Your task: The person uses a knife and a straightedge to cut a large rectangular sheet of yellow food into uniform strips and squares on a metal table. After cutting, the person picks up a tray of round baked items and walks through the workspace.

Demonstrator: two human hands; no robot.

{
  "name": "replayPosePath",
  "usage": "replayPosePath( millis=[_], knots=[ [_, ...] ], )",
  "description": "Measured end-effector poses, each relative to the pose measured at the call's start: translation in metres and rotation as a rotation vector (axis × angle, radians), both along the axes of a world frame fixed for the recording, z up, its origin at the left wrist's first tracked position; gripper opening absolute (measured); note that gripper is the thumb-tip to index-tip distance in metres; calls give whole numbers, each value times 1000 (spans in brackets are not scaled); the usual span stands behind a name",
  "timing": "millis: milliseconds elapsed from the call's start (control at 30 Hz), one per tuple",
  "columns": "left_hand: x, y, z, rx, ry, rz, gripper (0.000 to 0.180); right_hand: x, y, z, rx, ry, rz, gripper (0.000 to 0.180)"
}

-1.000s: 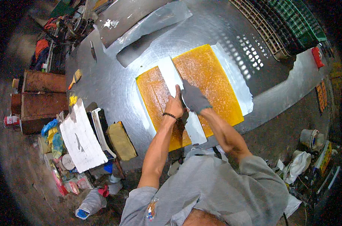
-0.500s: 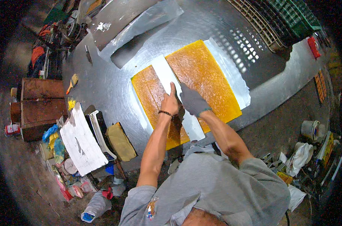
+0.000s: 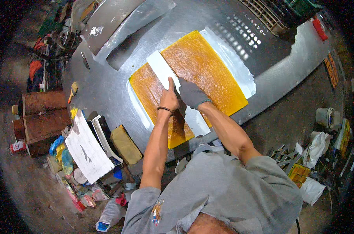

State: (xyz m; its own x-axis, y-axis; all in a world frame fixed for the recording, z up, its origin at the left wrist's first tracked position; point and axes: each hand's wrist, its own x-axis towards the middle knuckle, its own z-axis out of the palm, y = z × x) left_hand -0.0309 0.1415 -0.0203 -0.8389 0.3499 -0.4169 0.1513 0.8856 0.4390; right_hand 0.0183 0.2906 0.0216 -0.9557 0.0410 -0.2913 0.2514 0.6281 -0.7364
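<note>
Rust-brown drums [image 3: 42, 117] stand at your far left on the floor, with a white board [image 3: 87, 150] leaning among tubs and bags of clutter just beside them, all of it well clear of the bench so nothing crowds your elbows. A small brush [image 3: 73, 90] lies near the left edge of the metal table [image 3: 107, 89], near you yet away from the sticky area. On the table sits the orange-yellow sheet [image 3: 208, 66], spread flat over a white backing film [image 3: 239, 66] that shows along its far right edge and at its near left edge, apparently there to keep the sheet off the bare metal. A white strip [image 3: 161, 70] runs across the sheet from the far side toward you, splitting it into a narrow left part and a wide right part. Your left hand [image 3: 169, 97], bare with a dark band at the wrist, lies pressed on that strip with fingers flat and extended, grasping nothing, seemingly to pin it in place. Your right hand [image 3: 192, 93], in a grey glove, rests just beside it, touching the strip's right edge where it meets the orange surface; it looks flattened too, though you cannot tell from here whether the fingers pinch anything beneath. Further right, a red object [image 3: 319, 29] sits at the table's far corner, and buckets and rags [image 3: 319, 140] lie on the floor.
</note>
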Motion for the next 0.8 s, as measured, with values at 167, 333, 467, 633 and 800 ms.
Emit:
replayPosePath(
  millis=[167, 333, 467, 633, 800],
  knots=[
    [5, -14, -12, 14, 185, -88, 116, 46, 3, 9, -25, 13, 10, 39],
    [1, -5, 0, -32, 94, -70, 129, 45, 6, 6, -25, -32, 7, 40],
    [1, -3, 2, -108, 69, -65, 137, 48, 8, 11, -77, 20, 9, 39],
    [2, -6, 7, -29, 54, -84, 136, 110, 11, 5, -49, 36, -11, 33],
    [-1, -2, 7, -57, 89, -132, 135, 90, 10, -7, -66, 14, -18, 39]
  ],
)
